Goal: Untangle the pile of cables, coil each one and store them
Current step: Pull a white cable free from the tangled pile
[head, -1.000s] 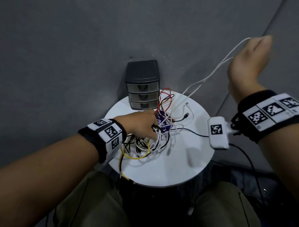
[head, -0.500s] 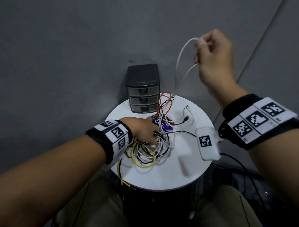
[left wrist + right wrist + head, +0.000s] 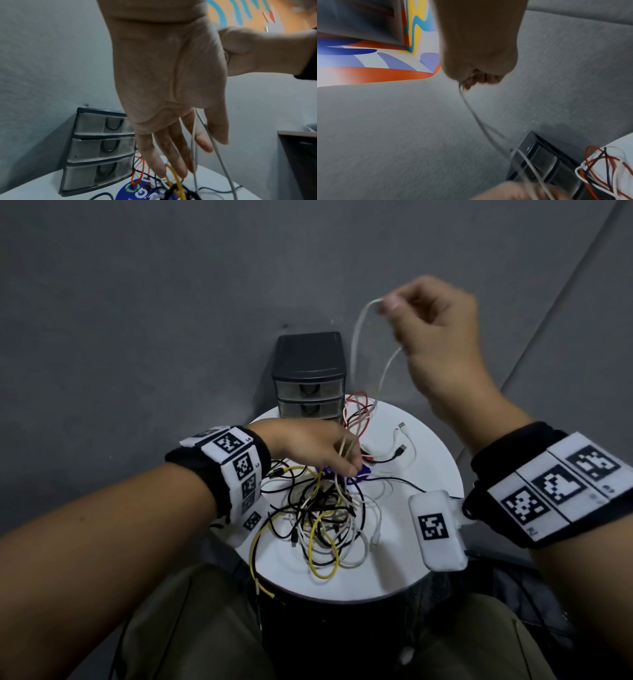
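A tangled pile of cables (image 3: 318, 508), white, black, yellow and red, lies on a small round white table (image 3: 394, 570). My right hand (image 3: 394, 306) is raised above the table and pinches a loop of white cable (image 3: 356, 347). Its two strands hang down to the pile. In the right wrist view the curled fingers (image 3: 471, 81) hold that white cable (image 3: 481, 121). My left hand (image 3: 346, 467) hovers over the pile's far side. Its fingers (image 3: 171, 155) are straight, and the white strands (image 3: 193, 142) run between thumb and fingers.
A dark three-drawer organizer (image 3: 308, 371) stands at the table's far edge against a grey wall, drawers closed (image 3: 99, 148). Loose USB plugs (image 3: 400, 440) lie right of the pile. A yellow cable (image 3: 257, 570) hangs over the near edge. My knees are below the table.
My right hand has swung from the far upper right leftward and down toward the organizer, keeping hold of the white cable. My left hand has stayed at the pile, now slightly raised.
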Tool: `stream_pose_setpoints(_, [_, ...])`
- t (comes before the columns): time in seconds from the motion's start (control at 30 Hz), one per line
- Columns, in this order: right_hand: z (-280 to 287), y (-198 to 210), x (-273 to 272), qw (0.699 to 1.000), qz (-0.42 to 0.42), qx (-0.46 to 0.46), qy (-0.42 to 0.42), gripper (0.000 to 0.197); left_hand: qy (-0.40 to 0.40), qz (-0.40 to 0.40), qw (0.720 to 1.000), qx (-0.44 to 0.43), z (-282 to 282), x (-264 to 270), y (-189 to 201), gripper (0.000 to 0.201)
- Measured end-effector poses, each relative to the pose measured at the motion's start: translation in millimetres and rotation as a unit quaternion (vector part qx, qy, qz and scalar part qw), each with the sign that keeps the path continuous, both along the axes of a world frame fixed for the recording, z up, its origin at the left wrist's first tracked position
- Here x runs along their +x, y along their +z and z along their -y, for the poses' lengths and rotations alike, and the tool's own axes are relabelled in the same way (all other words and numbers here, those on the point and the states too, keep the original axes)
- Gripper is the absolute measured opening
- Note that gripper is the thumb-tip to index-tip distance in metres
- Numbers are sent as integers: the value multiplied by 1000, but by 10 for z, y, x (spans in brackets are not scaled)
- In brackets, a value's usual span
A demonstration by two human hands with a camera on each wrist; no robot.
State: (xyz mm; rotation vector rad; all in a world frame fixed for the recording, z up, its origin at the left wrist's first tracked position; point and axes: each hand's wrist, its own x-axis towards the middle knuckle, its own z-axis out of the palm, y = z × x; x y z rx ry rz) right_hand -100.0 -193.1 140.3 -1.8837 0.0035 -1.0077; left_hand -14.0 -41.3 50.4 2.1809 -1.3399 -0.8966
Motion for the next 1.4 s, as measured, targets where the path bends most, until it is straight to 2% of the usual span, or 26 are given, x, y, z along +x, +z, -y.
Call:
stream_pose_setpoints(0.1, [208,-26,-11,983,73,79,-149,13,-7,-25,999,-27,-54,-11,-28,11])
stream_pose_setpoints(0.17, [304,-100,-35,974,81,105,-182,14,14,-82,996,-34,-68,-28,-3,9])
stream_pose_setpoints(0.23, [357,-210,-46,973,59,117,-190,15,37,-116,992,-22,-52,-20,7,18])
stream_pose_setpoints(0.3, [394,-309,-53,974,-7,147,-171,16,41,-101,994,-30,-35,21,-7,23])
stream_pose_setpoints(0.37, [394,-413,-75,967,-142,172,-122,17,23,-36,998,-41,-38,66,-33,28])
stream_pose_setpoints(0.43, [345,-562,-121,949,-266,157,-60,16,15,51,997,-56,-32,86,-37,28])
stream_pose_setpoints(0.5, [264,-737,-180,936,-330,118,15,16,31,109,989,-94,-6,86,-26,25])
stream_pose_setpoints(0.6, [164,-923,-233,921,-366,77,105,16,60,171,976,-122,12,106,-61,27])
stream_pose_setpoints(0.73, [99,-1038,-206,919,-370,30,130,17,121,92,971,-183,19,117,-89,26])
stream_pose_setpoints(0.8, [42,-1107,-168,916,-374,16,144,12,143,100,962,-210,62,91,-33,27])
stream_pose_setpoints(0.9, [-18,-1183,-112,913,-390,8,121,5,182,133,940,-257,129,60,103,26])
stream_pose_setpoints(1.0, [23,-1152,-93,913,-396,27,95,20,224,169,906,-317,143,87,249,26])
stream_pose_setpoints(1.13, [222,-1011,-83,916,-394,73,32,37,295,144,854,-403,114,200,387,23])
stream_pose_setpoints(1.23, [423,-848,-74,917,-386,89,-33,35,349,116,817,-444,78,310,422,22])
stream_pose_setpoints(1.33, [554,-588,-86,924,-366,101,-54,27,372,63,798,-471,45,385,396,20])
stream_pose_setpoints(1.4, [613,-419,-108,933,-344,90,-56,29,387,28,787,-479,19,423,397,19])
